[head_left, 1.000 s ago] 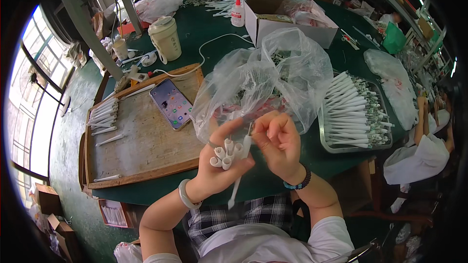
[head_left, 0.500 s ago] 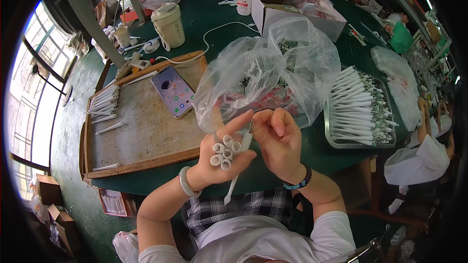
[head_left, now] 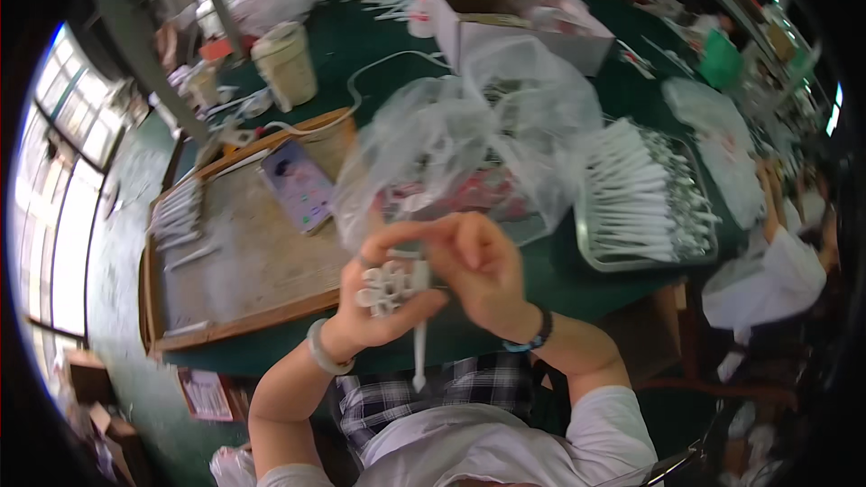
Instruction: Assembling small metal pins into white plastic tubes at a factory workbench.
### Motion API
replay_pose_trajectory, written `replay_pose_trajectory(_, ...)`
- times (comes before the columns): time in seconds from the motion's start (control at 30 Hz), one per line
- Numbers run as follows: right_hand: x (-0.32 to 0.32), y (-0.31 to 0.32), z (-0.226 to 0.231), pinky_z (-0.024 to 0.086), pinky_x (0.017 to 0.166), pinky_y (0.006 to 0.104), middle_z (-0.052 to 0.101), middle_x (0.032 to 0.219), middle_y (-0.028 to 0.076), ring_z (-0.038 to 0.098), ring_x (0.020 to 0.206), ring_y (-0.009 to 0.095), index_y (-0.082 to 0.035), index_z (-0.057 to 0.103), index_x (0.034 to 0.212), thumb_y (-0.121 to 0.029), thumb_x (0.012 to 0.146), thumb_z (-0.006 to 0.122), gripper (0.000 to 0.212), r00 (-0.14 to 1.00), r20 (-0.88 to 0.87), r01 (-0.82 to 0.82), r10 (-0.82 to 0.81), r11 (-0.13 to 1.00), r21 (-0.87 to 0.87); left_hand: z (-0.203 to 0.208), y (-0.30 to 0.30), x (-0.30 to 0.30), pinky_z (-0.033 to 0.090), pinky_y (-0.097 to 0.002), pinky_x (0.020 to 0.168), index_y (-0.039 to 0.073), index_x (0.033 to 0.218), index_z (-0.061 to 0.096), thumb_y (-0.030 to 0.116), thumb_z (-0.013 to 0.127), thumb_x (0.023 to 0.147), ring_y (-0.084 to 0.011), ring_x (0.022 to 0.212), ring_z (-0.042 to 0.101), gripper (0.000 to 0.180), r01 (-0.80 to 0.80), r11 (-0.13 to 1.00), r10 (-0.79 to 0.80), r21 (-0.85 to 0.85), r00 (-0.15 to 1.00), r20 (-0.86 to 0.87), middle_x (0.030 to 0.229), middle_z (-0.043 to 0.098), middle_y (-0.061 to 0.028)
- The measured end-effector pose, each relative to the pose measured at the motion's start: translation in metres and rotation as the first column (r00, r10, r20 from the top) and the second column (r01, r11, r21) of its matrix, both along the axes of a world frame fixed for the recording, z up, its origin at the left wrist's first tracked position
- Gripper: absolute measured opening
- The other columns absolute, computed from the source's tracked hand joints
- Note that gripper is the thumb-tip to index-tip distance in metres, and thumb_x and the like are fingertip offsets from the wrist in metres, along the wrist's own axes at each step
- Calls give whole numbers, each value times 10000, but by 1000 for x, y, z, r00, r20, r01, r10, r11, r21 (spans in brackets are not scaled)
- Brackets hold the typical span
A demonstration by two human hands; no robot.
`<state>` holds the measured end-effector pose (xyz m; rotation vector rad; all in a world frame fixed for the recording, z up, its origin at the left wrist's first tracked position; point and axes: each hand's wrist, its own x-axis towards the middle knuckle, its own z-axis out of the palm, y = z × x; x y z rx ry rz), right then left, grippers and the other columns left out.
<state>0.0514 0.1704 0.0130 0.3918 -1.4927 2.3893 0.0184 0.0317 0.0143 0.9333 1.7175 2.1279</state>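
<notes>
My left hand (head_left: 356,320) is closed round a bundle of several white plastic tubes (head_left: 386,284), their hollow ends facing up. One more white tube (head_left: 419,352) stands at the bundle's right side, its thin shaft and pointed tip hanging below the hand. The fingers of my right hand (head_left: 492,284) are pinched together at this tube's upper end, touching my left index finger. Whatever small part lies between them is blurred and hidden. Just beyond both hands sits a clear plastic bag (head_left: 415,149) with small green and red pieces inside.
To the left, a wooden tray (head_left: 262,257) carries a phone (head_left: 296,185) and loose white tubes. A metal tray (head_left: 631,265) at the right is piled with tubes having metallic ends. Farther back stand a white box (head_left: 451,32), a glue bottle (head_left: 419,18) and a cup (head_left: 285,68). Another person sits opposite.
Both hands have shifted slightly left in the picture, along with the whole scene. The single tube now hangs more upright, and my right fingers have closed in over its top.
</notes>
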Motion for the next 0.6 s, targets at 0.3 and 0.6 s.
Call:
replay_pose_trajectory(0.3, -1, 0, -2, 390, 680, 191, 531, 927, 60, 438, 752, 48, -102, 315, 687, 69, 807, 500, 279, 999, 33, -36, 39, 996, -81, -2, 1, 0, 331, -165, 465, 4, 1125, 470, -33, 664, 612, -16, 516, 444, 550, -93, 992, 89, -85, 995, -52, 613, 503, 51)
replay_pose_trajectory(0.6, -5, -4, -5, 417, 666, 182, 536, 941, 71, 466, 744, 49, -83, 334, 698, 40, 814, 522, 253, 998, 20, -62, 64, 993, -96, 6, -7, -11, 352, -163, 464, -28, 1140, 394, -72, 618, 648, -51, 487, 495, 543, 79, 995, -89, -65, 983, -163, 571, 531, 6)
